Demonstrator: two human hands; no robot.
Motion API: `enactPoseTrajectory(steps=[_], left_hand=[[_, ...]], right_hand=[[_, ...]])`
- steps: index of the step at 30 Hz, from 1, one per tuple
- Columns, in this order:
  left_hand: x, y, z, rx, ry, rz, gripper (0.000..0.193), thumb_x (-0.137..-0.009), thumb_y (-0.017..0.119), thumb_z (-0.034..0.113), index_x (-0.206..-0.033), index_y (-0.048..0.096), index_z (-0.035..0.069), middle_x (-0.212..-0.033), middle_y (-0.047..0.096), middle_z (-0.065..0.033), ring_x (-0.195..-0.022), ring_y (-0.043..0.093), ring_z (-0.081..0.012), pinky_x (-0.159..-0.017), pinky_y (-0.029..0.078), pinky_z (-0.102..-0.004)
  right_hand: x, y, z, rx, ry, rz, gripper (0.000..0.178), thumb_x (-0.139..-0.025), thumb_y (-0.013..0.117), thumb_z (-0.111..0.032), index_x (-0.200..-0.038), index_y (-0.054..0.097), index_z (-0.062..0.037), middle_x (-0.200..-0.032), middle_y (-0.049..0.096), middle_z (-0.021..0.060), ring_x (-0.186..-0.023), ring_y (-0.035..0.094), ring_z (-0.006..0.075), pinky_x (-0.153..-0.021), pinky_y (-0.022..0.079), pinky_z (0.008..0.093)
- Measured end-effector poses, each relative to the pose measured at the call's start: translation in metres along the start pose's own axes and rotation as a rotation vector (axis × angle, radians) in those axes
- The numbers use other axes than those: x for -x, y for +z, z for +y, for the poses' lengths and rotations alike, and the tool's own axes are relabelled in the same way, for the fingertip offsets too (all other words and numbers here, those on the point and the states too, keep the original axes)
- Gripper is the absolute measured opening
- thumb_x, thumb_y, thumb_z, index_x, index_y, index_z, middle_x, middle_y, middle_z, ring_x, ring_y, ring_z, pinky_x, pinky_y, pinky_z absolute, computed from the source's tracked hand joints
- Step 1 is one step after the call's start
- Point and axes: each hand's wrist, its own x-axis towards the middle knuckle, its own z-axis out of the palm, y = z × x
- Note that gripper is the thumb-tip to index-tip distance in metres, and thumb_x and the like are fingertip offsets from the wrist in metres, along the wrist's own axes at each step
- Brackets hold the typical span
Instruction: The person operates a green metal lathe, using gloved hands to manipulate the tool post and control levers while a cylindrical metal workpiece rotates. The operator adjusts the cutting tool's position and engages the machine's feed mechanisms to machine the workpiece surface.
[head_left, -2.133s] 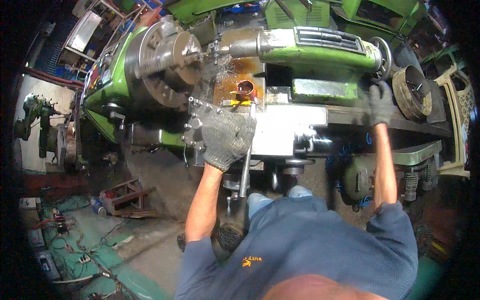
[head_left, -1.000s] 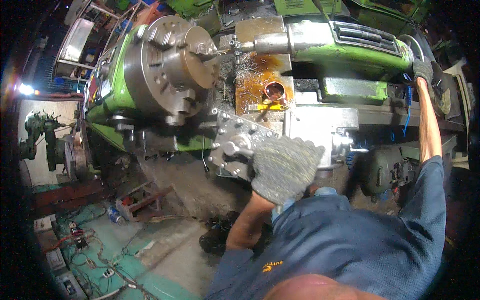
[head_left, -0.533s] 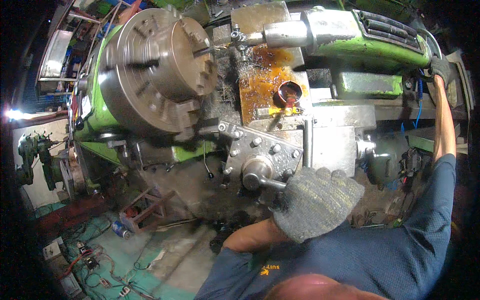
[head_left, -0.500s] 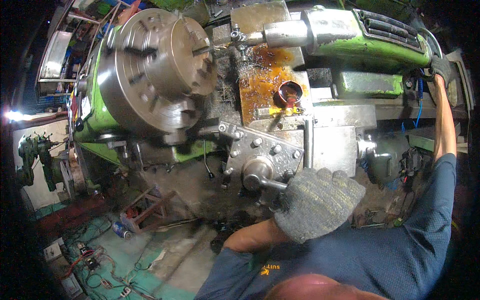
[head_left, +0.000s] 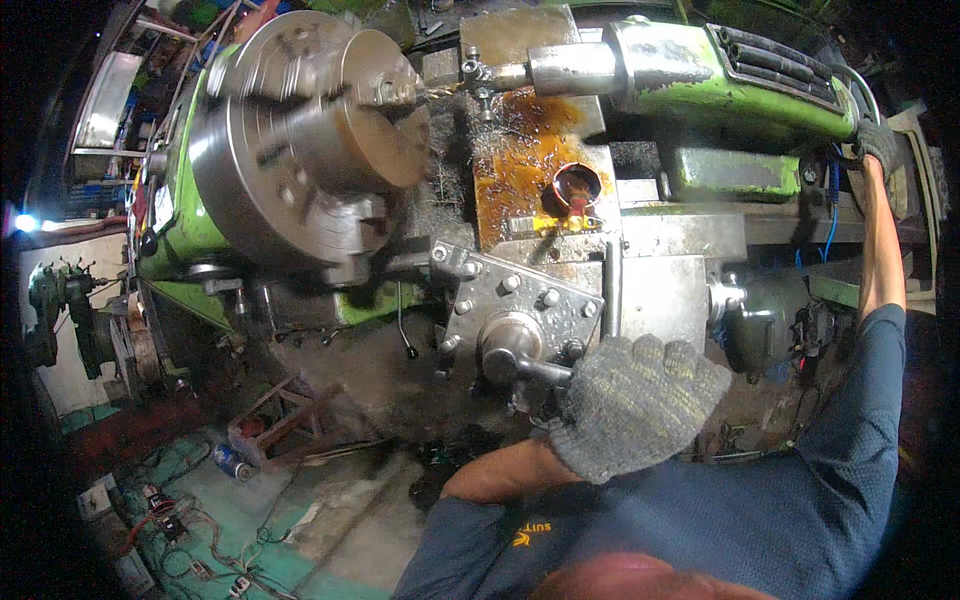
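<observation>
Lathe (head_left: 530,285) near orange-lettered shirt (head_left: 660,515)

A dark navy-blue shirt (head_left: 690,510) covers the torso, its cloth finely textured with a dimpled, waffle-like weave. On the chest sits a small orange emblem (head_left: 521,536) with short orange lettering (head_left: 541,527) beside it. The left sleeve (head_left: 450,535) and right sleeve (head_left: 862,372) are short, leaving the forearms (head_left: 882,245) bare. The left hand (head_left: 640,408) wears a thick, coarsely knitted grey glove (head_left: 625,430) flecked with yellowish threads; the right hand (head_left: 874,142) has a dark grey glove, its knit too small to make out
</observation>
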Motion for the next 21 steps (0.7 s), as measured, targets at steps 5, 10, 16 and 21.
enactPoseTrajectory(steps=[5, 10, 16, 21], left_hand=[[0.003, 0.006, 0.000, 0.019, 0.022, 0.022, 0.012, -0.078, 0.065, 0.023, -0.089, 0.067, 0.018, -0.073, 0.053, -0.0028, -0.066, 0.057, -0.0200, -0.052, 0.041, -0.0398], [0.002, 0.005, 0.004, 0.004, -0.014, -0.070, 0.013, -0.079, 0.064, 0.023, -0.090, 0.067, 0.019, -0.074, 0.055, -0.0032, -0.067, 0.058, -0.0208, -0.054, 0.041, -0.0409], [0.009, 0.006, 0.008, 0.001, -0.053, -0.192, 0.022, -0.083, 0.066, 0.028, -0.103, 0.073, 0.023, -0.079, 0.063, -0.0046, -0.070, 0.063, -0.0252, -0.057, 0.044, -0.0489], [0.010, -0.008, 0.001, 0.021, 0.003, -0.152, 0.017, -0.080, 0.065, 0.021, -0.095, 0.068, 0.016, -0.075, 0.060, -0.0061, -0.065, 0.061, -0.0250, -0.053, 0.041, -0.0451]], right_hand=[[0.006, -0.025, -0.016, -0.016, 0.366, -0.011, 0.049, -0.082, 0.060, -0.043, -0.114, 0.071, -0.0077, -0.111, 0.070, 0.0260, -0.107, 0.066, 0.0450, -0.087, 0.051, 0.0507], [0.004, -0.035, -0.055, 0.018, 0.250, -0.029, 0.045, -0.083, 0.059, -0.039, -0.113, 0.071, -0.0073, -0.112, 0.069, 0.0260, -0.107, 0.065, 0.0446, -0.088, 0.050, 0.0504], [0.003, -0.026, -0.053, -0.032, 0.251, 0.016, 0.042, -0.085, 0.061, -0.037, -0.112, 0.071, -0.0068, -0.110, 0.070, 0.0248, -0.105, 0.065, 0.0448, -0.088, 0.050, 0.0496], [0.009, -0.012, -0.011, -0.112, 0.213, 0.116, 0.041, -0.084, 0.062, -0.037, -0.110, 0.072, -0.0064, -0.108, 0.071, 0.0241, -0.103, 0.066, 0.0437, -0.086, 0.051, 0.0482]])
